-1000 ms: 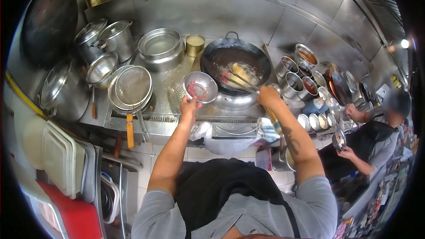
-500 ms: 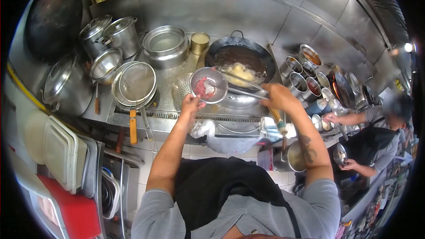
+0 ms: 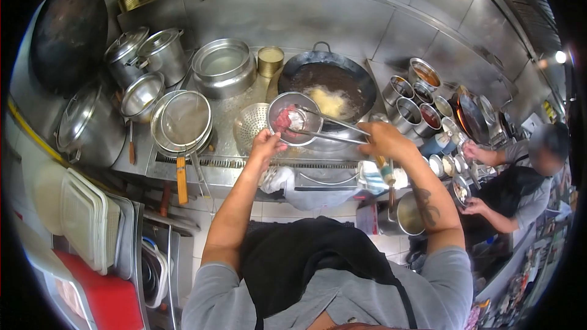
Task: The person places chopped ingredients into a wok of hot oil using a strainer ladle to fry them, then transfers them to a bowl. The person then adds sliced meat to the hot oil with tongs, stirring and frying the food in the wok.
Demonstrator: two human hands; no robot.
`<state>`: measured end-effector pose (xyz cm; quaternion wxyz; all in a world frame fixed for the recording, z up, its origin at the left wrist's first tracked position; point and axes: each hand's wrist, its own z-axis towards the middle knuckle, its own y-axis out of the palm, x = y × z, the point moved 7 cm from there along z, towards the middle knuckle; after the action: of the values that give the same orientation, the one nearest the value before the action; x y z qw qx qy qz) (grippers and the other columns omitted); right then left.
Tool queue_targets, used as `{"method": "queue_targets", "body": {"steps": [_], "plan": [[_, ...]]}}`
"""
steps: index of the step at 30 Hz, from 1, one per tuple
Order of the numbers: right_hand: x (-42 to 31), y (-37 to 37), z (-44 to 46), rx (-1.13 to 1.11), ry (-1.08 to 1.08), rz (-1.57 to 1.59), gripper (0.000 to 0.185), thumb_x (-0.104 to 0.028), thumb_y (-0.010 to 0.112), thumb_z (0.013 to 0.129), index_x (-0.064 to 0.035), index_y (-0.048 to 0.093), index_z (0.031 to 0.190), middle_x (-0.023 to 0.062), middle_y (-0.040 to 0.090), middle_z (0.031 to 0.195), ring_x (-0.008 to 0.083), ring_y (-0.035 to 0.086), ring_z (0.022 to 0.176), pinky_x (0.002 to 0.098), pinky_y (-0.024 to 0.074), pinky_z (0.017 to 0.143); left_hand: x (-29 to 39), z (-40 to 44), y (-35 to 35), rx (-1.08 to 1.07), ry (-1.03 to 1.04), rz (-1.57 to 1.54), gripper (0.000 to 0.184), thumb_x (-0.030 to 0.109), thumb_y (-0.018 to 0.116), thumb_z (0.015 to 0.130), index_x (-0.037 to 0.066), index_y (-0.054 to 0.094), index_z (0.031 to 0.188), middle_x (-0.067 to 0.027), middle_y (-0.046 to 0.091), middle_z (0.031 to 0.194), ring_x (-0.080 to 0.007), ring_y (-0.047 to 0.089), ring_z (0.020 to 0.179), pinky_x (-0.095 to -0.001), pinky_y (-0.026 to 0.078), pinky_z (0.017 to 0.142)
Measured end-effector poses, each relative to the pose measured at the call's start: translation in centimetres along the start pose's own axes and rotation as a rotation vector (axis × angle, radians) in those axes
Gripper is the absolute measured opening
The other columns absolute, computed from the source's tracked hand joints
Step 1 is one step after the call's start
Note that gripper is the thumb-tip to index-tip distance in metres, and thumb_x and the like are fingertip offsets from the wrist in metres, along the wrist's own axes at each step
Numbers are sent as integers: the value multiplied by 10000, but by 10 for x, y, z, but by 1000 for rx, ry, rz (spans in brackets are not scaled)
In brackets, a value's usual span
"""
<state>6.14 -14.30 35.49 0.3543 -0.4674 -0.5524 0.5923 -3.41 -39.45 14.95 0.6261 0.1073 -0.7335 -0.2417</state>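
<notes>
My left hand (image 3: 267,146) is closed on the rim of a small metal bowl (image 3: 313,137). Red, raw-looking pieces (image 3: 283,120) dusted with white lie inside the bowl. In my right hand (image 3: 386,141) is a pair of long metal tongs (image 3: 337,123), whose tips reach into the bowl among the pieces. Whether the tips grip a piece cannot be made out. Just behind the bowl stands a black wok (image 3: 359,74) with dark oil, where a pale yellow, foaming mass (image 3: 328,102) floats near the front edge.
A perforated skimmer (image 3: 251,127) and stacked wire strainers (image 3: 186,120) lie left of the bowl. A wide pot (image 3: 224,83) and a tin can (image 3: 270,67) stand behind. Containers of sauces (image 3: 430,117) line the right side. At far right a co-worker (image 3: 510,189) holds a bowl.
The tong tips have moved from over the wok down into the bowl. My left hand and bowl have shifted slightly right. The co-worker's hands and bowl have moved up.
</notes>
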Motion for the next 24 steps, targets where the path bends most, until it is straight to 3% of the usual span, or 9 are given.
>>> {"method": "queue_targets", "body": {"steps": [3, 9, 17, 24], "plan": [[7, 3, 0, -13, 12, 15, 564, -264, 682, 673, 44, 535, 1122, 243, 614, 915, 356, 595, 892, 404, 453, 807, -4, 4, 5, -20, -2, -1, 140, 103, 564, 865, 81, 458, 777, -42, 557, 775, -132, 586, 653, -275, 550, 621], [20, 24, 3, -109, 26, 36, 447, -252, 662, 706, -20, 576, 1077, 226, 615, 915, 353, 592, 891, 405, 458, 797, -5, 6, 17, -58, 3, -15, 133, 110, 566, 865, 101, 463, 781, -44, 586, 799, -128, 598, 650, -272, 548, 619], [17, 16, -3, 52, 36, -96, 328, -175, 627, 729, -44, 599, 1028, 203, 622, 860, 337, 602, 845, 424, 468, 757, -9, 14, 18, 69, -38, -56, 71, 82, 531, 867, 55, 469, 846, -75, 566, 811, -157, 587, 693, -280, 543, 626], [52, -22, -23, 235, 118, -41, 310, -175, 631, 718, -38, 608, 994, 218, 615, 830, 363, 597, 809, 440, 469, 740, -29, 35, -5, 193, -53, -72, 123, 77, 544, 860, 83, 422, 842, -83, 544, 832, -207, 587, 699, -326, 550, 636]]}}
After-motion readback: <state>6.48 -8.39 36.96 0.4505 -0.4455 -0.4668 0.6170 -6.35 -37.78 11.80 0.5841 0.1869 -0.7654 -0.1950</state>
